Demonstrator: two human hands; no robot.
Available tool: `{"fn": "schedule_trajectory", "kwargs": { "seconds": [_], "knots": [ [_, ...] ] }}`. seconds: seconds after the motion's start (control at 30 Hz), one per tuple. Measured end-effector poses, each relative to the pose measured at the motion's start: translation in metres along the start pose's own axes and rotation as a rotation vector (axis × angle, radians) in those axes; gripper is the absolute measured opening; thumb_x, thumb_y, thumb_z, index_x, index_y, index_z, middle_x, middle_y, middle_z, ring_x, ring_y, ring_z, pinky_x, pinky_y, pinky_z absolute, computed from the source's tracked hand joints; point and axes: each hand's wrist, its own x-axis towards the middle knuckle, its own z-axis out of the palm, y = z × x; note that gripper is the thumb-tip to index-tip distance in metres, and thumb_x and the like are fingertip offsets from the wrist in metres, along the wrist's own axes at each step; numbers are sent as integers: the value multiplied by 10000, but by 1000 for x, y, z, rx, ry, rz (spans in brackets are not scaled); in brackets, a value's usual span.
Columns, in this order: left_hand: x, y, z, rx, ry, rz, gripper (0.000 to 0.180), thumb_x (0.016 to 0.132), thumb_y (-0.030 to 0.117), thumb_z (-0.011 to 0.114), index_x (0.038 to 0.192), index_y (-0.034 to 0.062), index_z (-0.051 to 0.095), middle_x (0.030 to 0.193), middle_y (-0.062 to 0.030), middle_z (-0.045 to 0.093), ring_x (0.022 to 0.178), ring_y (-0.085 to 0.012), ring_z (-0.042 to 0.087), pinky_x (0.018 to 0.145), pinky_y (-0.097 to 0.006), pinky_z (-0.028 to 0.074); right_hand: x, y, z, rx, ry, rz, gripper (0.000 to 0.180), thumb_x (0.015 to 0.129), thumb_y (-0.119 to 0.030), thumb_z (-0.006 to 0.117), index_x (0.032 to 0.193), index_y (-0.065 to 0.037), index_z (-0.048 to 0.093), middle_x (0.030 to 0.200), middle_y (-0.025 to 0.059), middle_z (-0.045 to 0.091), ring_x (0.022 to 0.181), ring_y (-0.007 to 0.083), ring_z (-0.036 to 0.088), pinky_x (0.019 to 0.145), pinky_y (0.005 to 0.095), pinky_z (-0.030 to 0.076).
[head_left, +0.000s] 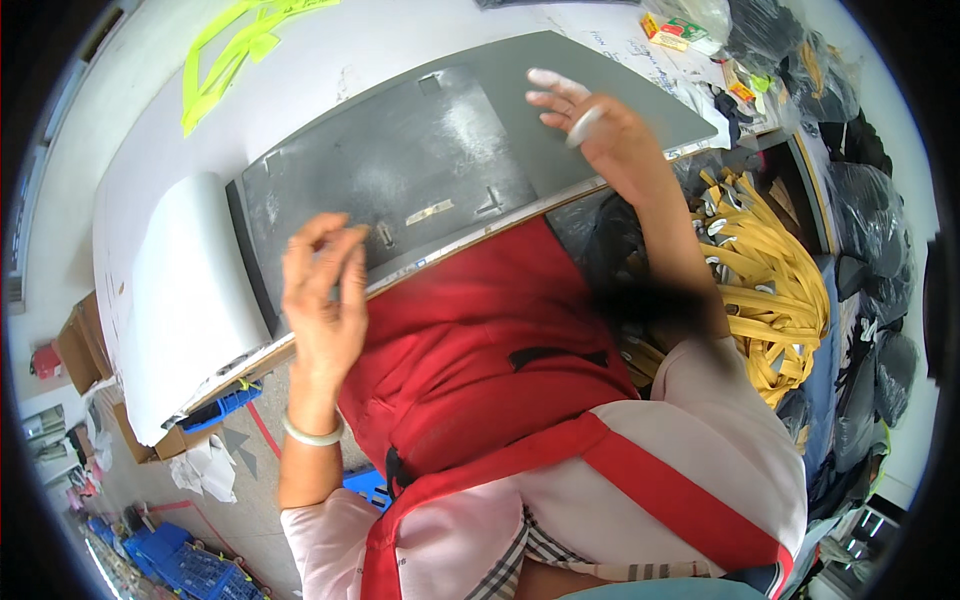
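Note:
A dark grey board (pixel 455 215) lies across the work table, its middle marked with white powdery smears. It bears a small light strip of tape (pixel 430 212) and a few slots or marks. My left hand (pixel 325 290) is over the board's near left edge, fingers bent but apart, with nothing seen in them. Above the board's right part is my right hand (pixel 605 130), fingers spread and whitened at the tips. A small white rounded piece (pixel 587 127) shows at its thumb; whether it is held or worn I cannot tell. A white bangle (pixel 312 430) circles my left wrist.
A large white roll of sheet material (pixel 195 290) lies left of the board. Neon yellow strips (pixel 225 60) lie at the far left. On the right are a heap of yellow straps (pixel 770 290) and several plastic-wrapped bundles (pixel 870 215). Blue crates (pixel 190 560) stand on the floor.

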Motion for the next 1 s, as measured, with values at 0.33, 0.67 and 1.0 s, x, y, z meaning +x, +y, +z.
{"fn": "schedule_trajectory", "kwargs": {
  "seconds": [0.33,0.67,1.0],
  "knots": [
    [6,13,34,-81,-102,-80,165,922,-11,665,1065,30,735,1123,-120,661,948,-260,659,826,-342,535,-30,10,40,-1192,-108,-131,81,829,-88,781,907,-86,759,1480,123,543,1390,282,480,1139,412,408],
    [-16,-29,-10,31,-143,-223,170,939,2,660,1101,6,712,1054,-136,691,899,-264,685,813,-329,551,-25,56,3,-731,226,39,155,965,-61,686,1109,-10,715,1323,106,646,1245,197,572,1058,308,457],
    [-47,-49,-26,137,-177,-279,182,910,20,686,1090,0,710,1060,-155,683,981,-336,669,869,-388,533,-18,55,26,-1596,-24,-358,113,886,-120,743,996,-97,736,1294,62,671,1289,263,563,1071,383,417]
  ]
}}
